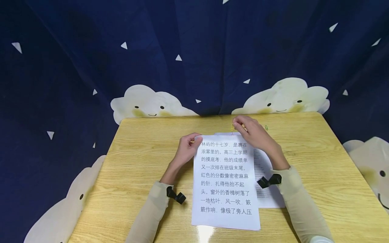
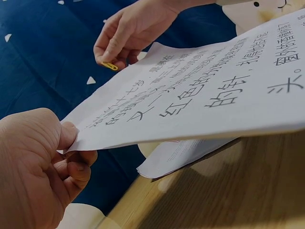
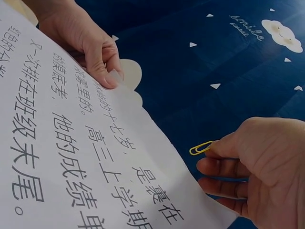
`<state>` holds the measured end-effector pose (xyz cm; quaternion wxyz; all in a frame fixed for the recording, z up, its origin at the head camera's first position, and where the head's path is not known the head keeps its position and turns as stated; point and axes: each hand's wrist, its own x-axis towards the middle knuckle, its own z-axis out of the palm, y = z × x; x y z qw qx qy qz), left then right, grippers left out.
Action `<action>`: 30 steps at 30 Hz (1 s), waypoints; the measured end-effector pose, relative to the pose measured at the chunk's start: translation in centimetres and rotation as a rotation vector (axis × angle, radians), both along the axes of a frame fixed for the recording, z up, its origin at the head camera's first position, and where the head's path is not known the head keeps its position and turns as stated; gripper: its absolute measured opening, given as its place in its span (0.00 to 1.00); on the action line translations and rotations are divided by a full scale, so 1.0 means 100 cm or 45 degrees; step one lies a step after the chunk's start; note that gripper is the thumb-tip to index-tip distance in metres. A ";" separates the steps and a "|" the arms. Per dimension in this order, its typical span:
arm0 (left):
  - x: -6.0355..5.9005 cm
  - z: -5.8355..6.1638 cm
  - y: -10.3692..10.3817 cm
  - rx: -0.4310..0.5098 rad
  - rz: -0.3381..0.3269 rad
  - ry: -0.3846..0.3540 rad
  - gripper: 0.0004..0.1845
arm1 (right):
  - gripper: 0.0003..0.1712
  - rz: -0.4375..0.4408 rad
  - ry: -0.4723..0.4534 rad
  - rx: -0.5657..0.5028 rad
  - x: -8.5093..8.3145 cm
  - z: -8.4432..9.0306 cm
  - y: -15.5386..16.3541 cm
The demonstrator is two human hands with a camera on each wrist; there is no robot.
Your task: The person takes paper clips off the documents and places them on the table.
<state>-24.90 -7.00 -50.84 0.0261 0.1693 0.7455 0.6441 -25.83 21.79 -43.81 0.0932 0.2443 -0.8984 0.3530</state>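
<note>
A stack of printed paper sheets (image 1: 225, 185) with large Chinese text is raised off the table at its far edge. My left hand (image 1: 187, 148) pinches its upper left corner, the thumb on top in the left wrist view. Between thumb and forefinger my right hand (image 1: 252, 133) pinches a yellow paper clip (image 3: 200, 148). The clip is beside the top edge of the sheets, apart from it in the right wrist view.
Under the raised stack, other printed sheets (image 1: 268, 189) lie on the wooden table (image 1: 139, 168). A green paper clip (image 1: 266, 127) lies near the far edge, right of my right hand. Behind the table hangs a dark blue curtain (image 1: 194, 30) with clouds.
</note>
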 end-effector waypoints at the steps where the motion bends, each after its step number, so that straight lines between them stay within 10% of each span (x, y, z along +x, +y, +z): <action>1: 0.000 0.000 0.000 -0.001 0.002 0.001 0.13 | 0.07 0.001 0.002 -0.003 0.000 0.000 0.000; 30: 0.003 0.008 -0.007 -0.020 0.019 0.037 0.12 | 0.08 -0.023 0.003 -0.076 -0.006 -0.007 0.024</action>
